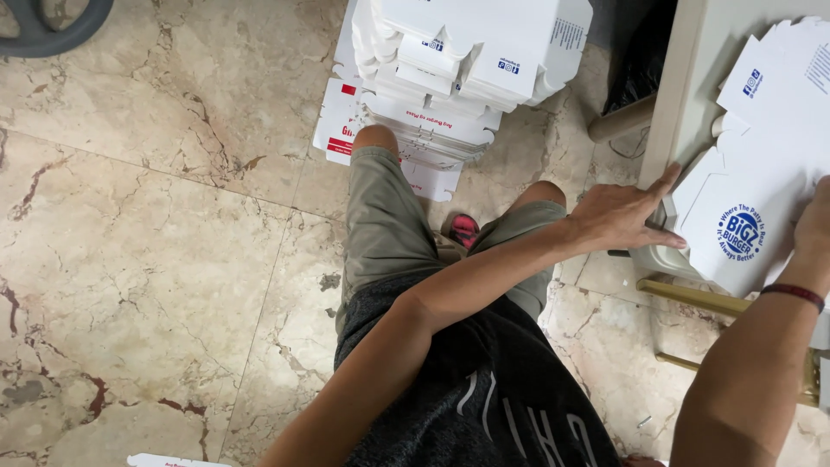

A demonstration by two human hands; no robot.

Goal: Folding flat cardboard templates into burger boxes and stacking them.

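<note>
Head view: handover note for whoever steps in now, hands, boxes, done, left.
Left hand: open, fingers spread on the edge of the flat white box blank on the table.
Right hand: resting on the same blank; grip hidden.
Done: pile of folded boxes on the floor ahead of the knees.
Left: this blank is still flat; more flat blanks lie behind it.

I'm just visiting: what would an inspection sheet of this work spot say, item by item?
Surface: pale table at right; marbled floor below.
Job's things: flat white carton blank with a round blue print on the table, more blanks behind it.
Clutter: stack of folded white boxes on flat red-printed blanks on the floor.
Grippers: left hand spread on the blank's edge; right hand resting on it, partly cut off.
Cables: nothing seen.
Surroundings: dark curved object top left; gold-coloured frame under the table.
</note>
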